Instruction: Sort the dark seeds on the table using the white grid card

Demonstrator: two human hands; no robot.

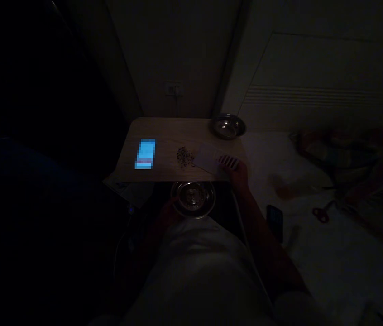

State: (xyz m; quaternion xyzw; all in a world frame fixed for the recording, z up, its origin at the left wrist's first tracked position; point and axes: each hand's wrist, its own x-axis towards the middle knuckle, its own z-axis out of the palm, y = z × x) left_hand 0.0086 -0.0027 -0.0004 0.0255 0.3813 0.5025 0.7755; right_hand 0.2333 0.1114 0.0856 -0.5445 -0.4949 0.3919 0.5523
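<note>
In dim light, my right hand [237, 174] is closed on the striped end of a flat, pale sheet-like piece [208, 157]. Its far edge meets a scatter of small dark bits [185, 156] on the wooden table [167, 131]; their kind cannot be made out. Below the table's near edge, my left hand [173, 210] grips the left rim of a round metal bowl [194, 213]. Small pieces lie in the bowl, too dark to name. The left fingers are partly lost in shadow.
A lit phone [146, 154] lies on the table's left side. Another metal bowl [228, 127] stands at the back right corner. On the white surface to the right are a dark phone [275, 222], red-handled scissors [321, 215] and blurred cloth-like items. A wall socket [173, 88] holds a plugged cable.
</note>
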